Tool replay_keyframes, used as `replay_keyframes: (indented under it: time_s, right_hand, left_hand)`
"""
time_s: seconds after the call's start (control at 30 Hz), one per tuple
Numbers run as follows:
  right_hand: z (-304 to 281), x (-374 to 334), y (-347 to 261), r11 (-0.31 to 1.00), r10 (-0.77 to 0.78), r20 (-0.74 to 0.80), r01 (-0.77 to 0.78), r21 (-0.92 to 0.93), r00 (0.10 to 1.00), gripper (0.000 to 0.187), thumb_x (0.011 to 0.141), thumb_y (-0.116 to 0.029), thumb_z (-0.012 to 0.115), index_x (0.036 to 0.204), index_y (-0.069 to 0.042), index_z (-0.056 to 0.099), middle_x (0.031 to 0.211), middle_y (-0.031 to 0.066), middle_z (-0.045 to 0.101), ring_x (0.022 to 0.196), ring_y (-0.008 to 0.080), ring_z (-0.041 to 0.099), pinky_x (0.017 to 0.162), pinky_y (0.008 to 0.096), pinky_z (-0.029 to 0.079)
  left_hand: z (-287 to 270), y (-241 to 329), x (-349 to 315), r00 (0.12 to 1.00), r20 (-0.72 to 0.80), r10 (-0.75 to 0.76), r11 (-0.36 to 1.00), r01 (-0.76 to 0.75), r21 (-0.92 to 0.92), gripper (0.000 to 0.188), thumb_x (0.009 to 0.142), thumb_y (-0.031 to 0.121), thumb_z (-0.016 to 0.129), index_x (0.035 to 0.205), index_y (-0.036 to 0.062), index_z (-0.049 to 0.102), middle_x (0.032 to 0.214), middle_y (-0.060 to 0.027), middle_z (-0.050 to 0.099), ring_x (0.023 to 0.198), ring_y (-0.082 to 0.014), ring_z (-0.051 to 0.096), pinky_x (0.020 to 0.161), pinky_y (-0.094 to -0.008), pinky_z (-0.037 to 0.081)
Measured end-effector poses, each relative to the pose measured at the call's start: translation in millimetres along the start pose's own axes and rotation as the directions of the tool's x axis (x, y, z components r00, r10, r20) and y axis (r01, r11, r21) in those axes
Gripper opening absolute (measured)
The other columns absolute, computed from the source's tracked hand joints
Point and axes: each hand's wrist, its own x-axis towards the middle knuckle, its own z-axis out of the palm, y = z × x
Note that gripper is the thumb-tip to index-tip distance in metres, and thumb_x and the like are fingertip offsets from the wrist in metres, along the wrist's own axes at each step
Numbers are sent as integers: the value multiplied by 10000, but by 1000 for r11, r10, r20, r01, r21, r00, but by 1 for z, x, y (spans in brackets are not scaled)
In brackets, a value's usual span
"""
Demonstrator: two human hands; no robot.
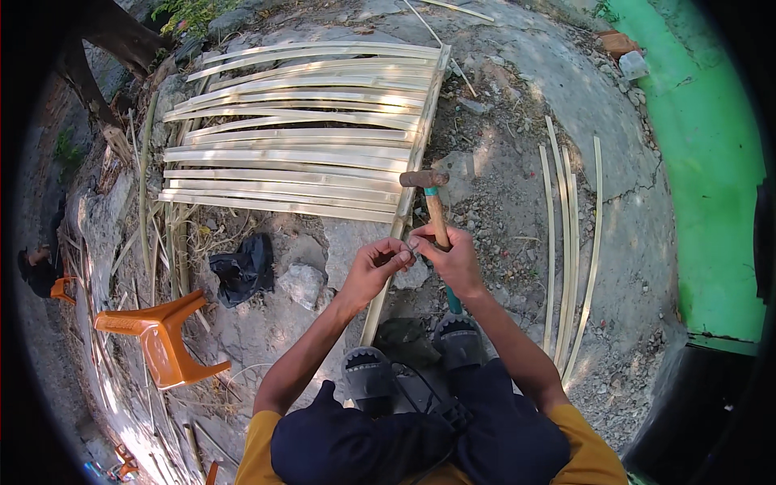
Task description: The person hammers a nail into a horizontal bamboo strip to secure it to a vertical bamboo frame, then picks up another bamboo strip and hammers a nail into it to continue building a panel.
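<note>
Left hand (377, 265): you're curling it inward, fingertips meeting the right's; can't tell what it's grasping
Right hand (454, 263): you're gripping the hammer (436, 217), thumb and index pinching toward the left hand
Forearms (309, 346): you're angling both inward
Hammer: head sticking up beyond right hand, teal end showing below it
Long rail (421, 133): running under your fingertips
Pale slats (299, 155): lying beyond left hand, leftward
Loose strips (572, 250): lying right of right hand

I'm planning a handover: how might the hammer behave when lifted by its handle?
The hammer is probably head-heavy, apt to tip headward, since a blocky brown head tops its slim handle. It should feel stiff: the handle looks straight and wooden.
</note>
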Motion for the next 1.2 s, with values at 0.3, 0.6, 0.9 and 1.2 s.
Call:
replay_keyframes:
  time_s: [0.3, 0.6, 0.9, 1.2]
  right_hand:
    - [4, 22, 23, 985, 3, -17, -6, -173, 1000, 197, 907, -168, 762, 989, 11, 750, 803, 42, 736, 712, 93, 649, 636, 284, 504]
    - [7, 80, 76, 802, -216, -16, 168, -574, 976, 209, 889, -238, 761, 913, -31, 746, 671, 152, 654, 574, 307, 627, 569, 403, 469]
    - [8, 89, 84, 746, -148, 14, 122, -654, 989, 262, 890, -297, 770, 890, -39, 723, 698, 184, 635, 642, 390, 630, 591, 455, 464]
    - [9, 91, 84, 737, -117, 8, 92, -670, 993, 256, 883, -282, 782, 904, -30, 741, 692, 209, 637, 631, 396, 638, 582, 450, 470]
  left_hand:
    - [-31, -34, 28, 995, -102, -1, 990, 15, 138, 239, 962, 174, 736, 1131, 16, 675, 970, -43, 702, 865, -127, 638, 801, -297, 523]
    - [-80, -61, 72, 850, -296, 435, 626, -50, 778, 519, 744, 34, 848, 1217, 34, 633, 998, -73, 702, 820, -163, 628, 677, -320, 511]
    - [-82, -72, 66, 884, -291, 366, 692, -49, 720, 355, 757, 11, 795, 1086, -5, 663, 942, -118, 711, 796, -239, 646, 750, -362, 535]
    - [-85, -78, 74, 866, -241, 438, 650, -120, 750, 306, 779, 16, 795, 1071, 13, 705, 933, -85, 721, 784, -184, 646, 728, -335, 537]
